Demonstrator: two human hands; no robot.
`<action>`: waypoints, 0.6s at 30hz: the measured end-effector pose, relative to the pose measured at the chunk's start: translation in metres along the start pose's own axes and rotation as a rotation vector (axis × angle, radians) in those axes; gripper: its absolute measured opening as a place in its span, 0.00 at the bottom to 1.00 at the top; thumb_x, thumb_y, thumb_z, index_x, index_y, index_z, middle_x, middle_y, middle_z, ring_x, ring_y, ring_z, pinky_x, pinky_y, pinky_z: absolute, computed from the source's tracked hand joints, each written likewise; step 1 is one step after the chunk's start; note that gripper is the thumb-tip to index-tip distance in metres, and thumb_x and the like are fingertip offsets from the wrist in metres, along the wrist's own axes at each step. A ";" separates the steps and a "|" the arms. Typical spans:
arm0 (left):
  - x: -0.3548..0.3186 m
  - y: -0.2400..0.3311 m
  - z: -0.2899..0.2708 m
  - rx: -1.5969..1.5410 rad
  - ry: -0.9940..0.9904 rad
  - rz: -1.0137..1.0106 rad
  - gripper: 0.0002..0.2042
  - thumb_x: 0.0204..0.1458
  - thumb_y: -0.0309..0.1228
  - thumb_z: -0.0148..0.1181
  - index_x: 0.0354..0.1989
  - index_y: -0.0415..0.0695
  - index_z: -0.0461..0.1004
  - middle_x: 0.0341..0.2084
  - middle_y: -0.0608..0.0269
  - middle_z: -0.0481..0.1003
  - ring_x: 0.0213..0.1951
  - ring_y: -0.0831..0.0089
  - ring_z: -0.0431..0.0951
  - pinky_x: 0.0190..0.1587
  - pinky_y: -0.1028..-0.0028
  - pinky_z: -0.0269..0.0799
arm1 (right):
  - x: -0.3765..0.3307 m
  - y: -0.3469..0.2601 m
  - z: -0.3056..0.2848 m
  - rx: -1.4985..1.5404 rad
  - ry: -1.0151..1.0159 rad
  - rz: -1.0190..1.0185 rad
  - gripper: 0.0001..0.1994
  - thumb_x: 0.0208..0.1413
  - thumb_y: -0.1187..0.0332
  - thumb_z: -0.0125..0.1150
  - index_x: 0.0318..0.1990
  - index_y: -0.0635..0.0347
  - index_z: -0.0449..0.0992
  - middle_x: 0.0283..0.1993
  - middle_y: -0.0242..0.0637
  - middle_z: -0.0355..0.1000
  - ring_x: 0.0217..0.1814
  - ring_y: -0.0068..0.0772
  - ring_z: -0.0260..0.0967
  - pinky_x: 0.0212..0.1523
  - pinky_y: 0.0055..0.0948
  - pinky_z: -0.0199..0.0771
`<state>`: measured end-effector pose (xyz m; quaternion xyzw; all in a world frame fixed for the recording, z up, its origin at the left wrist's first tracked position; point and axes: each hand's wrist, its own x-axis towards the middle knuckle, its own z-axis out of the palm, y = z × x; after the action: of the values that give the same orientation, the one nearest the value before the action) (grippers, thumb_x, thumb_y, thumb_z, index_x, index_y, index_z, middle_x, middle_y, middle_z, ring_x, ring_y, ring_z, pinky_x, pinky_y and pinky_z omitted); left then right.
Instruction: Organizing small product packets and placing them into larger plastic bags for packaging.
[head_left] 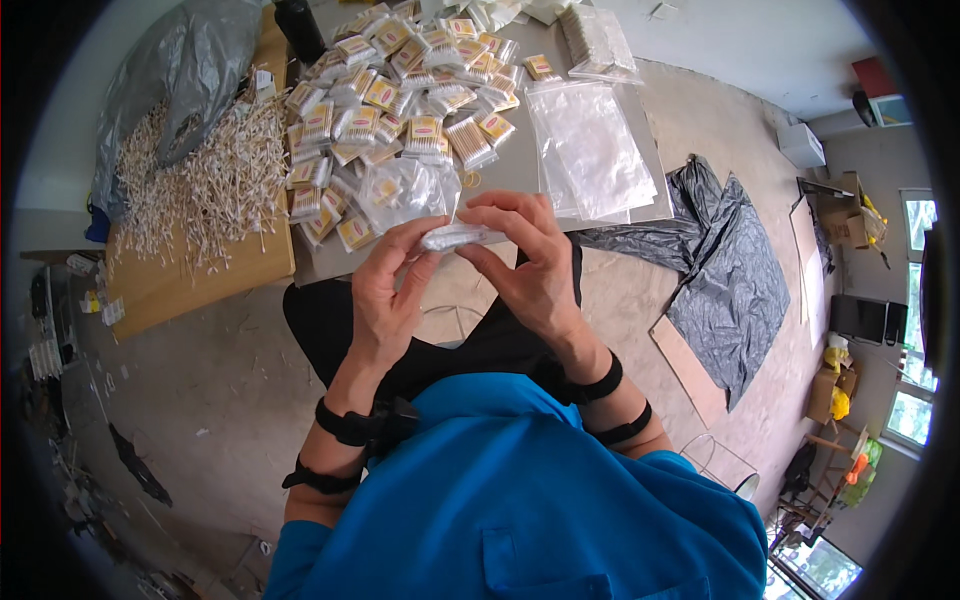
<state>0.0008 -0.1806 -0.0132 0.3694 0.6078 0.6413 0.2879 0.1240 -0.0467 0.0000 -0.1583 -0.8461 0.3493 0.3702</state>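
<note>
Between my two hands, just over the table's near edge, is a small clear plastic packet [455,237] with whitish contents; it looks like a bag of cotton swabs seen end-on. My left hand [392,285] pinches its left end between thumb and fingers. At the other end, my right hand [528,258] has its thumb and fingertips closed on the packet. Beyond my hands lies a heap of small swab packets [423,135] with yellow labels. An open clear bag [405,192] lies at the heap's near side, close to my left fingers.
Loose cotton swabs [200,190] spill from a grey plastic bag [190,60] on the wooden board at left. Flat clear bags [590,150] lie on the table's right side, below a filled bag [598,42]. A dark cylinder [298,30] stands far left. Black plastic sheeting [735,290] covers floor at right.
</note>
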 end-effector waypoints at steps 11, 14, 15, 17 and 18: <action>-0.002 0.034 -0.008 0.375 0.059 0.331 0.16 0.48 0.23 0.65 0.48 0.42 0.76 0.50 0.58 0.75 0.56 0.58 0.72 0.57 0.63 0.68 | -0.014 -0.029 -0.009 0.161 0.056 -0.033 0.18 0.42 0.83 0.69 0.43 0.54 0.82 0.44 0.35 0.73 0.33 0.26 0.73 0.32 0.22 0.75; -0.005 0.033 -0.015 0.460 0.018 0.414 0.14 0.47 0.23 0.66 0.44 0.41 0.76 0.48 0.59 0.76 0.55 0.57 0.72 0.56 0.62 0.68 | -0.016 -0.032 -0.008 0.187 0.070 0.004 0.16 0.43 0.82 0.70 0.41 0.55 0.82 0.44 0.35 0.73 0.33 0.26 0.73 0.31 0.22 0.75; -0.005 0.036 -0.016 0.489 -0.011 0.414 0.12 0.50 0.24 0.64 0.43 0.40 0.76 0.49 0.57 0.75 0.55 0.59 0.72 0.58 0.63 0.66 | -0.017 -0.032 -0.008 0.186 0.069 0.007 0.16 0.43 0.82 0.70 0.41 0.55 0.82 0.44 0.35 0.73 0.33 0.26 0.73 0.31 0.22 0.75; -0.006 0.038 -0.015 0.517 -0.039 0.412 0.10 0.52 0.24 0.62 0.42 0.38 0.76 0.49 0.55 0.75 0.55 0.60 0.72 0.59 0.64 0.65 | -0.017 -0.033 -0.009 0.156 0.060 0.044 0.13 0.43 0.81 0.70 0.38 0.58 0.82 0.43 0.35 0.73 0.34 0.26 0.73 0.32 0.23 0.75; -0.008 0.039 -0.014 0.419 -0.045 0.311 0.10 0.52 0.24 0.62 0.43 0.38 0.76 0.49 0.54 0.75 0.55 0.61 0.72 0.58 0.65 0.65 | -0.017 -0.034 -0.009 0.156 0.058 0.046 0.13 0.43 0.81 0.70 0.38 0.58 0.82 0.43 0.35 0.73 0.34 0.26 0.73 0.32 0.23 0.75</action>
<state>-0.0031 -0.1986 0.0245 0.5239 0.6567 0.5297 0.1167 0.1417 -0.0751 0.0196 -0.1586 -0.8014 0.4178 0.3977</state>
